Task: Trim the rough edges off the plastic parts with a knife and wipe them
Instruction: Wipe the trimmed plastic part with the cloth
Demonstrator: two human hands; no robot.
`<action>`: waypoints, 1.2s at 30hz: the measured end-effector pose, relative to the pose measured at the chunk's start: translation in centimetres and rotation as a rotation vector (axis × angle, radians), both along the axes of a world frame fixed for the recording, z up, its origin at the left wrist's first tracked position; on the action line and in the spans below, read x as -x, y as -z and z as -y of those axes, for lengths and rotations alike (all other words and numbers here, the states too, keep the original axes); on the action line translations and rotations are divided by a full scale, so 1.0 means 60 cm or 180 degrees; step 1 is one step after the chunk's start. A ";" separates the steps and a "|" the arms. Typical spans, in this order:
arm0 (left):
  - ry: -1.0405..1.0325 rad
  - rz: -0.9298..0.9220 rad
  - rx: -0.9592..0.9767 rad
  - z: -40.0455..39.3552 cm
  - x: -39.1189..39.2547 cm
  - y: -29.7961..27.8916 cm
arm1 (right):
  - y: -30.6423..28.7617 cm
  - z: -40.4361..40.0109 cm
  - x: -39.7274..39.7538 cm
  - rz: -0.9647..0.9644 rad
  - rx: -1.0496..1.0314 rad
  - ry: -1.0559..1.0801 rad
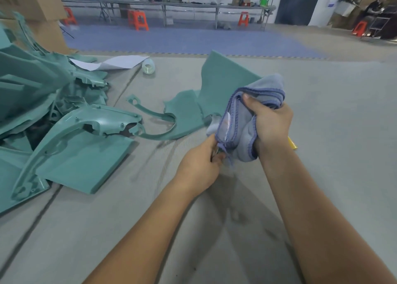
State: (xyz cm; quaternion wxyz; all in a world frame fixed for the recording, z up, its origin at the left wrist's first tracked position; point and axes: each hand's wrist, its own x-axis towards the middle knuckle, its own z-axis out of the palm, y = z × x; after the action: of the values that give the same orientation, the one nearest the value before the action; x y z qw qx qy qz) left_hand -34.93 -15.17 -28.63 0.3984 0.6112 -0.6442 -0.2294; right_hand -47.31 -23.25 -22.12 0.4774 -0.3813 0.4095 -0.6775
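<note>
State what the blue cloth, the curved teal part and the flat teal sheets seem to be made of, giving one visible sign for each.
Blue cloth: soft woven or microfibre fabric, matt; it bunches in folds and has a stitched hem.
Curved teal part: moulded plastic, glossy; light glints on it, and it has moulded bosses.
Flat teal sheets: probably foam or matt plastic; dull, with a thick edge.

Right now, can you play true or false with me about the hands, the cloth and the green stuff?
1. The right hand grips the cloth. True.
2. The cloth is red. False: it is blue-grey with a darker blue edge.
3. The left hand lies flat on the table. False: it is raised and pinches the cloth's lower edge.
4. The green parts are piled on the left. True.
5. A tape roll sits beyond the parts. True.
</note>
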 end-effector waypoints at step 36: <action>-0.0880 0.1677 0.0041 -0.017 -0.066 -0.006 | 0.031 -0.024 -0.001 -0.3534 0.2455 0.0327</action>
State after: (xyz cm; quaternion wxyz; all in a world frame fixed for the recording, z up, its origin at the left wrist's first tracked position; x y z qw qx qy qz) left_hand -30.98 -14.12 -28.24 0.2489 0.7291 -0.6375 -0.0023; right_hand -47.26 -21.82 -23.98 -0.0067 -0.7958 0.3405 -0.5006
